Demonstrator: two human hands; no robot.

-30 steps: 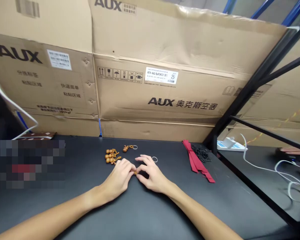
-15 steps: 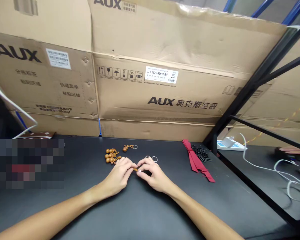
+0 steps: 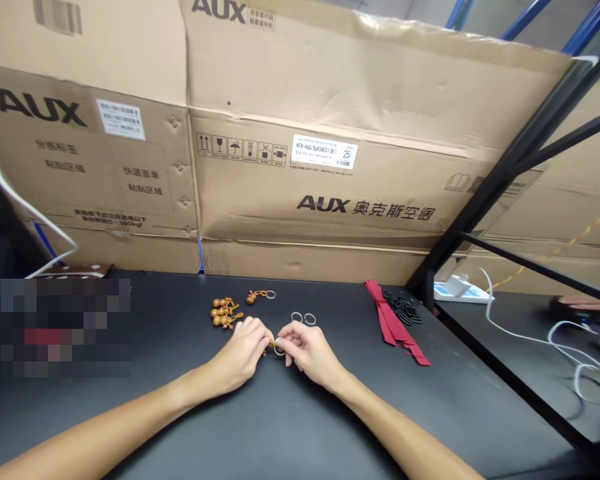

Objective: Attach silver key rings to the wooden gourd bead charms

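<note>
My left hand (image 3: 244,350) is closed in a pinch on an orange-brown cord (image 3: 271,344), its far end hidden under the fingers. Fingertips of my right hand (image 3: 307,350) grip a metal key ring (image 3: 279,347), which touches the cord; whether the cord passes through it I cannot tell. Just beyond my right hand, two loose key rings (image 3: 309,319) lie on the table. Several wooden gourd pendants (image 3: 223,312) with cords rest beyond my left hand. Farther back is another gourd pendant (image 3: 251,299) whose cord is joined to a ring (image 3: 271,295).
Red ribbon strips (image 3: 395,323) and a pile of black clips or hooks (image 3: 404,309) lie on the right of the black table (image 3: 260,427). Cardboard boxes (image 3: 310,173) stand along the back. A black metal frame (image 3: 480,200) slants down at right, with white cables (image 3: 520,333) beyond.
My right hand has turned and its fingers have closed in, so the key ring now shows upright at the cord. The two loose rings are more visible. My left hand has hardly moved.
</note>
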